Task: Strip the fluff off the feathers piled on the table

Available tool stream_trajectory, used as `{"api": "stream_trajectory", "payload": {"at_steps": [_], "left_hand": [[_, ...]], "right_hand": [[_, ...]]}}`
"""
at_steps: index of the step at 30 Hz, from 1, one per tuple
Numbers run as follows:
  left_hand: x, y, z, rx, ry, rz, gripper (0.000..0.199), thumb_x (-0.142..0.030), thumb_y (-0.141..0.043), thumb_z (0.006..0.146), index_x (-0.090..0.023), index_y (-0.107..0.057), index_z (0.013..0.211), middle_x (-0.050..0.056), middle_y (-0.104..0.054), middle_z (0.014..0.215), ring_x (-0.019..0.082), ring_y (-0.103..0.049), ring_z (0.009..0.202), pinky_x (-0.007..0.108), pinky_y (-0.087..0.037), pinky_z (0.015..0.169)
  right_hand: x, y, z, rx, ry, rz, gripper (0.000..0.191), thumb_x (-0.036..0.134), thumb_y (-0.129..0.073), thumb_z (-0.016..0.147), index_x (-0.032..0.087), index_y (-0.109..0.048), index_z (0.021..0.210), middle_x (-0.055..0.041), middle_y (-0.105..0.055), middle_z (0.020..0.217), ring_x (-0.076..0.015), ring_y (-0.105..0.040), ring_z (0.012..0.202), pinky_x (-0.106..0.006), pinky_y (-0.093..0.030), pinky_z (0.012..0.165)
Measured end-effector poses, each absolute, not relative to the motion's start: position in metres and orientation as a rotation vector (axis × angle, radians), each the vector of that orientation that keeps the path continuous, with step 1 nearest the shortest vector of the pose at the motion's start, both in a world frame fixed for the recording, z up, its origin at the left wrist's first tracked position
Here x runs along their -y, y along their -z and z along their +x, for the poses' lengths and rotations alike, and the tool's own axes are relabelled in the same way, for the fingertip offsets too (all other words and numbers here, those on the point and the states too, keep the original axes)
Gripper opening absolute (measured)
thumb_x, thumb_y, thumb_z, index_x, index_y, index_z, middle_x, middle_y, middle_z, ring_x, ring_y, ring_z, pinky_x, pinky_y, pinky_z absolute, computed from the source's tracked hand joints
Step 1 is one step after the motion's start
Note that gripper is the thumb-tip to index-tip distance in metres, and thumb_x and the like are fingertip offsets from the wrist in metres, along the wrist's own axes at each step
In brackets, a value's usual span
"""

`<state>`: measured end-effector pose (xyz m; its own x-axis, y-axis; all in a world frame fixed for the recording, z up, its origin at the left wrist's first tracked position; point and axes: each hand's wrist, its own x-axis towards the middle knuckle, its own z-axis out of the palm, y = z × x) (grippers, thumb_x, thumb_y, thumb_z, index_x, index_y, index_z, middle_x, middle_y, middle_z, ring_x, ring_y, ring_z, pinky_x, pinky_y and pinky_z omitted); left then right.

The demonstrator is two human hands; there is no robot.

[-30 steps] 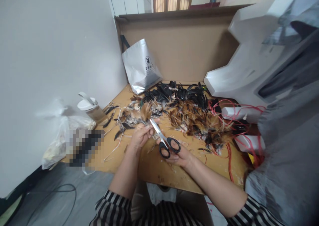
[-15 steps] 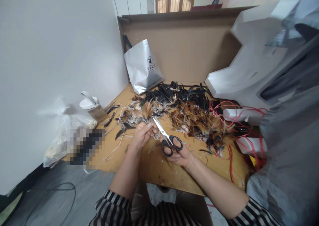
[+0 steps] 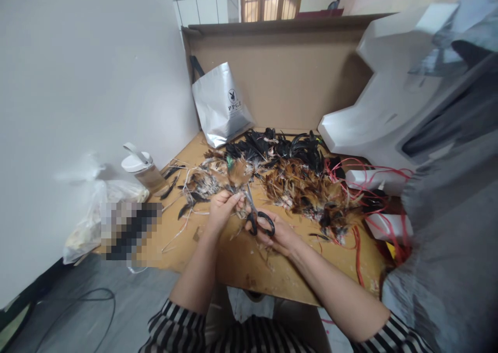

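many feathers (image 3: 307, 184) on tabletop (image 3: 243, 265), brown panel (image 3: 291, 73) behind

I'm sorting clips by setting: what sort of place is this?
Probably an indoor handwork station: brown feathers and black feathers lie heaped on a table, and the right hand holds scissors.

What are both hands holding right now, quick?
Left hand: closed, pinching a tuft of brown feathers.
Right hand: closed around the handles of the scissors.
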<state>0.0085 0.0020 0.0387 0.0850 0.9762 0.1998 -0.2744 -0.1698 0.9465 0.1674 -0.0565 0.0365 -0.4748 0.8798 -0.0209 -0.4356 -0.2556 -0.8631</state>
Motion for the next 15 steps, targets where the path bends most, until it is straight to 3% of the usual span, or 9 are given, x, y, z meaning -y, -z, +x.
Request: {"api": "stream_trajectory", "payload": {"at_steps": [8, 15], "left_hand": [[-0.0016, -0.038, 0.0114, -0.83, -1.362, 1.196, 0.02, -0.031, -0.064, 0.069, -0.012, -0.063, 0.066, 0.003, -0.06, 0.057, 0.006, -0.05, 0.046, 0.019, -0.039, 0.046], [-0.0006, -0.0381, 0.0122, -0.858, -1.323, 1.189, 0.023, -0.034, -0.064, 0.067, -0.011, -0.063, 0.065, 0.002, -0.058, 0.054, 0.006, -0.049, 0.045, 0.019, -0.038, 0.046]], "right_hand": [[0.0593, -0.0427, 0.1661, 0.936, -1.867, -0.601, 0.038, 0.038, -0.061, 0.071, 0.019, -0.053, 0.104, -0.0002, -0.054, 0.075, 0.0006, -0.022, 0.04, -0.015, -0.012, 0.036], [0.0626, -0.0432, 0.1587, 0.86, -1.824, -0.676, 0.031, 0.036, -0.06, 0.073, 0.018, -0.052, 0.098, 0.0038, -0.049, 0.061, 0.0005, -0.017, 0.037, -0.015, -0.007, 0.035]]}}
